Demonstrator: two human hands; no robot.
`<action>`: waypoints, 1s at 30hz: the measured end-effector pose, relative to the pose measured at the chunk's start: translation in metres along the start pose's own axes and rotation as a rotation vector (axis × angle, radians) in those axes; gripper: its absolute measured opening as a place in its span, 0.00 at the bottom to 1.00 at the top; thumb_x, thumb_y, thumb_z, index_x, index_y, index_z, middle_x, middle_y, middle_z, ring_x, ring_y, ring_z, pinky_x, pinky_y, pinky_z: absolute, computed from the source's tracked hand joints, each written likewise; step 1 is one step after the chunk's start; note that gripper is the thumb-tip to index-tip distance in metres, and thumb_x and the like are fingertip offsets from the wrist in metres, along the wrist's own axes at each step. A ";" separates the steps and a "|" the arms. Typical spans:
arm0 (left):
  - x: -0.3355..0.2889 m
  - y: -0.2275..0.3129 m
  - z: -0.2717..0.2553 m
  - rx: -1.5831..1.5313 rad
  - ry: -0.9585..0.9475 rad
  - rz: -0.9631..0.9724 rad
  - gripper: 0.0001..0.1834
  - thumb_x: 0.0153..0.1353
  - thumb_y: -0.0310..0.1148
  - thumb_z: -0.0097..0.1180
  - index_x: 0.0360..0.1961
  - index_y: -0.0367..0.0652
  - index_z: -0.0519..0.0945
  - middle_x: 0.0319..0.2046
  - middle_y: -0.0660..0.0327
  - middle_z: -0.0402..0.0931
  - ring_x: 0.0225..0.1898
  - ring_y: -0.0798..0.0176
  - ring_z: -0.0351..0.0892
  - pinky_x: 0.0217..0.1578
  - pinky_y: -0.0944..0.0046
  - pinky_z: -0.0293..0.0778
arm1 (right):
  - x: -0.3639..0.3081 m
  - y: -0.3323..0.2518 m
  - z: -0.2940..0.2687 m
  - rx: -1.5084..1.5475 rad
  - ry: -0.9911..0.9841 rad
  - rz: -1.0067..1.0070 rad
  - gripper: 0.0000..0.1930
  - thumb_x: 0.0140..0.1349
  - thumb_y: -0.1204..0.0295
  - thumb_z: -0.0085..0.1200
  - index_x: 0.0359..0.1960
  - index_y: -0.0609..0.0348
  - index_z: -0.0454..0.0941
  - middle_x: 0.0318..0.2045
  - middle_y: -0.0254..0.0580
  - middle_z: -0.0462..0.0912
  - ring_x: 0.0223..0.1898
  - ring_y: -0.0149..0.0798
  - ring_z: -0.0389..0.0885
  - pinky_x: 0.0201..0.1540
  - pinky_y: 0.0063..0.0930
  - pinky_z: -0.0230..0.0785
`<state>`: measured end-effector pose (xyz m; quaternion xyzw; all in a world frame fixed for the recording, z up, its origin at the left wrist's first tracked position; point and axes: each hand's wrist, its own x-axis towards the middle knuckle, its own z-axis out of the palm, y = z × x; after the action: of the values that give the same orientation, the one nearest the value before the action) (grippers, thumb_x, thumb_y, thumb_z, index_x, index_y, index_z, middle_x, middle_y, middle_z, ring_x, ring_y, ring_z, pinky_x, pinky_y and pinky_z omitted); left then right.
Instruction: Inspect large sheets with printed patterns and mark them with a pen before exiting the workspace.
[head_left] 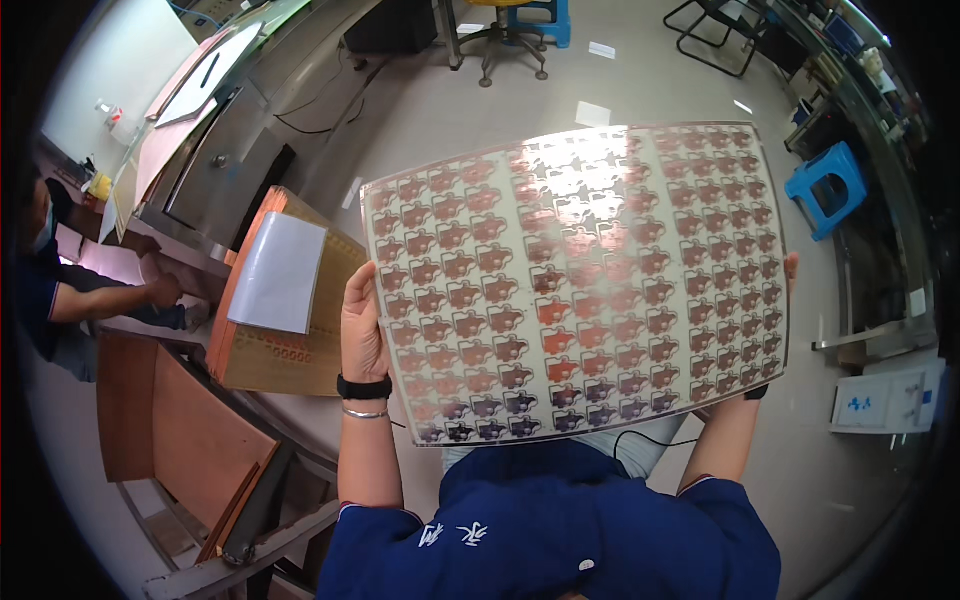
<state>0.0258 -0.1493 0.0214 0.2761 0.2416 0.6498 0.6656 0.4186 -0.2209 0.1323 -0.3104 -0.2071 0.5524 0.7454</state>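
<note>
A large, pale circuit board panel (pixel 535 285) covered with rows of small copper-coloured patterns is held up in front of me, slightly tilted. Bright light glares off its upper middle. My left hand (pixel 362 318) grips the panel's left edge, with the fingers partly behind it. At the right edge only the fingertips of my right hand (pixel 792 268) show; the panel hides the rest of that hand. A dark band circles each wrist, and the left one also has a silver bangle.
Left of the panel, a white sheet (pixel 279 272) lies on a stack of copper-toned boards (pixel 262 370). More brown boards (pixel 190 410) rest on a rack at lower left. Another person's arm (pixel 110 298) is at far left. A blue stool (pixel 828 190) stands at right.
</note>
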 end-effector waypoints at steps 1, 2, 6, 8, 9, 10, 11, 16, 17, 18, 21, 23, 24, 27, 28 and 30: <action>-0.001 0.000 -0.003 -0.010 0.001 -0.015 0.17 0.62 0.21 0.47 0.52 0.40 0.69 0.49 0.55 0.74 0.47 0.65 0.76 0.46 0.65 0.78 | 0.001 -0.003 -0.006 -0.007 0.006 -0.006 0.35 0.59 0.45 0.43 0.57 0.63 0.64 0.52 0.55 0.71 0.44 0.44 0.79 0.41 0.40 0.78; -0.003 -0.001 -0.004 -0.020 0.001 -0.030 0.18 0.62 0.21 0.46 0.54 0.41 0.68 0.49 0.54 0.73 0.48 0.64 0.75 0.46 0.65 0.78 | 0.005 -0.006 -0.017 0.000 0.078 0.031 0.35 0.59 0.44 0.42 0.57 0.62 0.64 0.52 0.53 0.72 0.44 0.44 0.79 0.41 0.39 0.78; -0.015 0.005 0.013 -0.042 -0.026 -0.018 0.22 0.67 0.27 0.38 0.63 0.43 0.57 0.55 0.52 0.67 0.52 0.62 0.72 0.48 0.62 0.76 | 0.017 -0.017 -0.022 0.063 0.098 0.174 0.30 0.60 0.47 0.43 0.52 0.61 0.69 0.47 0.49 0.77 0.39 0.40 0.81 0.39 0.37 0.79; -0.017 0.005 0.012 -0.094 -0.023 -0.143 0.23 0.68 0.30 0.38 0.63 0.42 0.56 0.56 0.53 0.66 0.53 0.62 0.71 0.50 0.61 0.74 | 0.018 -0.015 -0.019 -0.011 0.139 0.149 0.29 0.61 0.48 0.41 0.54 0.61 0.68 0.48 0.49 0.75 0.41 0.41 0.80 0.41 0.37 0.78; -0.017 0.005 0.010 -0.143 -0.016 -0.264 0.23 0.68 0.33 0.37 0.63 0.41 0.55 0.56 0.54 0.66 0.54 0.62 0.70 0.53 0.60 0.72 | 0.017 -0.014 -0.015 -0.041 0.141 0.098 0.29 0.62 0.50 0.40 0.55 0.60 0.66 0.50 0.49 0.74 0.43 0.41 0.78 0.43 0.38 0.77; -0.016 0.004 0.006 -0.164 -0.137 -0.282 0.23 0.68 0.36 0.38 0.62 0.40 0.56 0.53 0.56 0.69 0.54 0.62 0.69 0.55 0.59 0.68 | 0.016 -0.012 -0.007 -0.073 0.134 0.035 0.28 0.63 0.51 0.39 0.57 0.60 0.63 0.51 0.50 0.72 0.46 0.42 0.77 0.44 0.38 0.76; -0.023 0.001 0.002 -0.051 0.013 -0.266 0.21 0.68 0.35 0.40 0.60 0.41 0.59 0.47 0.59 0.72 0.50 0.66 0.72 0.48 0.65 0.74 | 0.016 0.000 0.005 -0.111 0.105 -0.024 0.28 0.64 0.52 0.38 0.58 0.60 0.61 0.53 0.50 0.70 0.48 0.43 0.75 0.46 0.38 0.75; -0.048 0.043 -0.003 0.160 0.426 0.089 0.18 0.65 0.33 0.46 0.56 0.53 0.65 0.37 0.69 0.71 0.30 0.71 0.73 0.19 0.73 0.73 | 0.021 0.007 0.012 -0.252 0.062 -0.353 0.27 0.68 0.58 0.34 0.64 0.59 0.53 0.60 0.51 0.63 0.57 0.46 0.69 0.53 0.39 0.72; -0.051 0.061 -0.004 0.226 0.410 0.235 0.12 0.64 0.37 0.49 0.47 0.49 0.71 0.36 0.67 0.73 0.31 0.70 0.75 0.20 0.71 0.73 | 0.036 -0.006 -0.034 -0.003 -0.169 -0.272 0.25 0.69 0.62 0.34 0.65 0.56 0.50 0.61 0.53 0.60 0.59 0.45 0.66 0.54 0.41 0.71; -0.053 0.082 -0.002 0.276 0.400 0.318 0.10 0.64 0.39 0.49 0.44 0.49 0.71 0.35 0.66 0.73 0.31 0.69 0.76 0.17 0.67 0.73 | 0.046 -0.017 -0.068 0.248 -0.388 -0.190 0.25 0.69 0.67 0.33 0.66 0.54 0.46 0.63 0.54 0.57 0.60 0.45 0.64 0.54 0.44 0.70; -0.069 0.136 0.004 0.345 0.373 0.643 0.07 0.64 0.37 0.48 0.43 0.54 0.70 0.32 0.65 0.73 0.31 0.67 0.74 0.23 0.69 0.72 | 0.038 -0.018 -0.102 0.132 -0.290 -0.208 0.23 0.70 0.70 0.31 0.66 0.53 0.47 0.62 0.54 0.58 0.58 0.43 0.67 0.52 0.40 0.74; -0.072 0.148 0.021 0.339 0.472 0.893 0.10 0.65 0.35 0.47 0.47 0.52 0.69 0.30 0.67 0.73 0.29 0.69 0.71 0.27 0.72 0.69 | 0.025 -0.020 -0.114 0.055 -0.241 -0.235 0.23 0.69 0.70 0.32 0.66 0.53 0.48 0.61 0.53 0.59 0.57 0.42 0.69 0.49 0.35 0.76; -0.075 0.151 0.028 0.345 0.482 0.903 0.10 0.65 0.35 0.47 0.47 0.52 0.69 0.30 0.67 0.73 0.29 0.69 0.71 0.27 0.72 0.69 | 0.020 -0.020 -0.118 -0.025 -0.180 -0.273 0.23 0.69 0.70 0.33 0.66 0.52 0.49 0.61 0.53 0.60 0.55 0.40 0.70 0.46 0.30 0.78; -0.073 0.141 0.053 0.738 0.564 1.037 0.16 0.66 0.29 0.44 0.54 0.41 0.66 0.35 0.66 0.73 0.36 0.71 0.71 0.34 0.73 0.67 | 0.010 -0.020 -0.123 -0.103 -0.105 -0.289 0.23 0.69 0.70 0.33 0.65 0.52 0.50 0.59 0.51 0.63 0.52 0.36 0.73 0.42 0.26 0.79; -0.069 0.129 0.061 0.960 0.573 0.999 0.16 0.65 0.27 0.45 0.54 0.39 0.67 0.37 0.63 0.75 0.38 0.70 0.72 0.35 0.73 0.67 | 0.007 -0.020 -0.124 -0.102 -0.109 -0.287 0.23 0.69 0.70 0.33 0.65 0.52 0.50 0.59 0.51 0.63 0.52 0.36 0.73 0.42 0.26 0.79; -0.058 0.106 0.073 1.424 0.505 0.902 0.17 0.63 0.25 0.46 0.53 0.36 0.69 0.41 0.57 0.77 0.39 0.65 0.75 0.37 0.70 0.69 | 0.002 -0.018 -0.121 -0.171 -0.050 -0.290 0.22 0.69 0.71 0.34 0.65 0.53 0.52 0.57 0.49 0.66 0.50 0.33 0.74 0.41 0.23 0.79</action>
<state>-0.0041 -0.2110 0.1448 0.5427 0.5975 0.5874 -0.0583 0.5109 -0.2507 0.0575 -0.3254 -0.3145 0.4270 0.7829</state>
